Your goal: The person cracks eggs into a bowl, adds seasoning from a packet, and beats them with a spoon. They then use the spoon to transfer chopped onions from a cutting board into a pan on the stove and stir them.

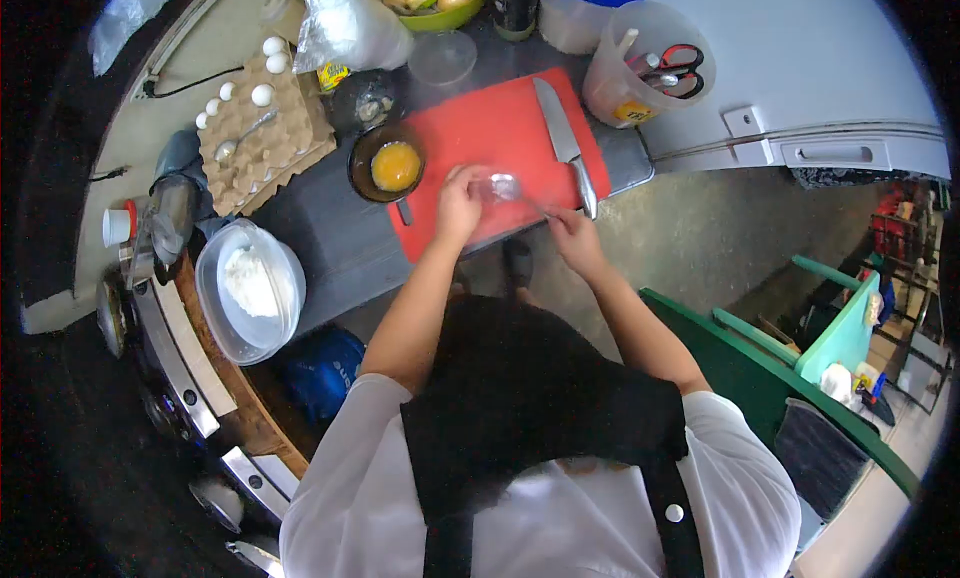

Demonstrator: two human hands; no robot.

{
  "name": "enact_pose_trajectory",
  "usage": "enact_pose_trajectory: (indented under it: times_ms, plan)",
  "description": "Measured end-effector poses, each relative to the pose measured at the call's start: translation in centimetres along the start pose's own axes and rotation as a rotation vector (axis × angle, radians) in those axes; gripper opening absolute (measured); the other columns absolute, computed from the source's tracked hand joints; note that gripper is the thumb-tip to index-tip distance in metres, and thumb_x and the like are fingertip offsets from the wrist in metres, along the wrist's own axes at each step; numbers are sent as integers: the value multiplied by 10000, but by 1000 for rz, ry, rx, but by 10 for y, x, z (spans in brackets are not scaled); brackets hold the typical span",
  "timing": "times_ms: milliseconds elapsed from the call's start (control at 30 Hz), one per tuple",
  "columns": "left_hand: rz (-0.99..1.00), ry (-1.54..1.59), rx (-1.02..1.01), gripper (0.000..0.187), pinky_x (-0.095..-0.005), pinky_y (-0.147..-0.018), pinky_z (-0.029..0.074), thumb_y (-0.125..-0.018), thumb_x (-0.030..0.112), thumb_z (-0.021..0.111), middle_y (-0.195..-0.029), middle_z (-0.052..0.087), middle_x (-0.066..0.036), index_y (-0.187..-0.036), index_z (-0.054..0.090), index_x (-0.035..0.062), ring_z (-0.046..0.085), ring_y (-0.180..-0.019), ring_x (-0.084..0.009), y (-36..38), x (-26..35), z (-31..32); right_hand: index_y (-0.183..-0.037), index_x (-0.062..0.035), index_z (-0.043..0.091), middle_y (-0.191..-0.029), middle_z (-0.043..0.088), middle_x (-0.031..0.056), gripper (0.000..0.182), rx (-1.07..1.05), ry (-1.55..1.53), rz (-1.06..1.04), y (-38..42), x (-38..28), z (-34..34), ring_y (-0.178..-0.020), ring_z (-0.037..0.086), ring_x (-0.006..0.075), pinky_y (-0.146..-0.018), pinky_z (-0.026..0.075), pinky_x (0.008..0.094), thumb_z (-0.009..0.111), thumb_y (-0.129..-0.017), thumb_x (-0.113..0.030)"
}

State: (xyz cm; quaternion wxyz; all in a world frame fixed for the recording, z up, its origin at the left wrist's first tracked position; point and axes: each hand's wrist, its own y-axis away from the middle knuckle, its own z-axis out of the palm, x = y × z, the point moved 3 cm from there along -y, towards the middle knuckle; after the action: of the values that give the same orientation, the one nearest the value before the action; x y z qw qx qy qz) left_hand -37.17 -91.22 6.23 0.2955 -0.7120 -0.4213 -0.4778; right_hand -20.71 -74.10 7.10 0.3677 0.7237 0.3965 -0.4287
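My right hand [577, 240] is closed on the handle of a metal spoon [541, 210], whose shiny bowl points left over the red cutting board [470, 128]. My left hand [460, 206] has its fingers closed at a small see-through container [488, 187], blurred and hard to make out, by the spoon's bowl. Just left of that hand, a dark bowl [360, 163] contains egg yolk [396, 166]. A large kitchen knife [560, 128] lies along the board's right side.
An egg tray [290, 143] with several eggs and a spoon stands at the left, above a clear tub [206, 288] of white powder. Behind the board are a plastic bag [350, 28] and a green bowl [440, 18]. A utensil bucket [605, 78] holds scissors.
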Motion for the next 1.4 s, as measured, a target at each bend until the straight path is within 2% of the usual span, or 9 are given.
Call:
enact_pose_trajectory:
  times_ms: [67, 133, 400, 533, 767, 867, 1033, 1233, 1400]
  plan:
    - [86, -313, 21, 324, -404, -917, 492, -780, -89, 541, -1066, 614, -188, -1064, 655, 19, 616, -1048, -310, -9, 9, -9, -1131, 22, 648, -830, 671, 121, 265, 26, -74, 26, 3, -7, -10, -791, 618, 141, -728, 490, 306, 544, -915, -88]
    - [105, -491, 94, 328, -453, -925, 464, -783, -71, 524, -1019, 601, -206, -1075, 644, 18, 568, -1057, -368, -15, 14, -14, -1115, -20, 661, -954, 657, 259, 280, 13, 161, 58, 12, -24, -26, -864, 650, 413, -750, 516, 420, 532, -869, -62]
    - [25, -374, -184, 200, -456, -816, 487, -782, 15, 591, -951, 590, -178, -979, 625, 7, 602, -916, -355, -9, -2, 5, -1130, -31, 638, -882, 652, 261, 303, 55, 489, -18, 33, -72, -42, -820, 637, 430, -740, 512, 500, 558, -843, -84]
    - [-4, -272, -182, 262, -354, -732, 535, -738, -1, 691, -923, 585, -138, -990, 620, -7, 643, -816, -261, 20, 16, 18, -1182, -32, 592, -842, 642, 261, 362, -40, 561, -26, 32, -81, -21, -806, 635, 426, -737, 510, 516, 561, -824, -73]
    - [-120, -219, -52, 286, -324, -771, 541, -740, -53, 693, -953, 629, -110, -1013, 621, -2, 653, -852, -215, 26, -4, 33, -1190, -36, 596, -859, 646, 253, 369, -88, 502, -38, 30, -79, -4, -821, 635, 416, -735, 508, 521, 555, -824, -62]
    - [-151, -37, -62, 253, -378, -785, 541, -722, -47, 677, -931, 635, -167, -965, 644, 14, 660, -850, -289, 23, -5, 35, -1135, -38, 641, -866, 650, 254, 316, -42, 369, -77, 26, -72, -15, -808, 640, 415, -726, 513, 499, 551, -833, -59]
    - [-93, -97, -81, 282, -333, -777, 538, -770, -61, 663, -981, 631, -100, -1044, 632, -7, 649, -858, -204, 6, 9, 23, -1050, -19, 680, -888, 650, 269, 244, 79, 139, 78, 22, -48, -36, -796, 639, 431, -726, 515, 471, 561, -844, -78]
    - [117, -333, -167, 194, -440, -828, 501, -781, 47, 661, -974, 632, -179, -975, 676, 41, 608, -955, -388, -7, 21, 26, -1111, -13, 644, -823, 639, 271, 298, 86, 459, -95, 16, -66, -45, -756, 632, 433, -695, 506, 514, 538, -839, -73]
    - [80, -354, -96, 174, -406, -769, 518, -751, -3, 672, -945, 625, -165, -922, 662, 26, 635, -871, -339, 3, 2, 42, -1172, -2, 604, -766, 618, 282, 350, 2, 515, -93, 20, -80, -29, -747, 620, 440, -698, 492, 536, 527, -835, -56]
